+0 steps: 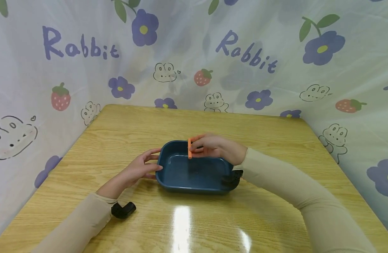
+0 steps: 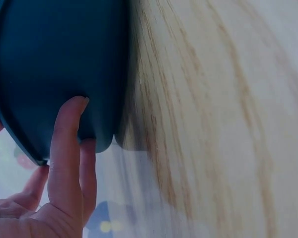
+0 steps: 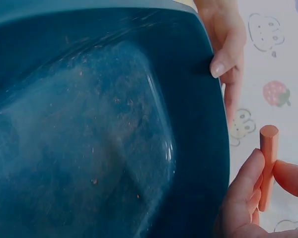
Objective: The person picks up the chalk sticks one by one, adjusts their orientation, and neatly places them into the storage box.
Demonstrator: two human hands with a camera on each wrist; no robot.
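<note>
A dark blue rectangular basin [image 1: 197, 175] with rounded corners stands on the wooden table. At its left end my left hand [image 1: 142, 166] grips the rim, thumb over the edge and fingers against the outer wall; the left wrist view shows those fingers [image 2: 65, 148] spread on the wall. My right hand [image 1: 212, 146] is above the basin's far side, pinching a short orange rod [image 1: 189, 149] between thumb and fingertips. In the right wrist view the orange rod [image 3: 269, 166] is round with a flat end. Small light specks dot the basin's floor [image 3: 104, 129].
The wooden table [image 1: 143, 130] extends around the basin. A white curtain [image 1: 181, 42] printed with flowers, rabbits and strawberries hangs behind and at both sides. Black wrist mounts [image 1: 123, 210] project from both sleeves; the right one overlaps the basin's right end in the head view.
</note>
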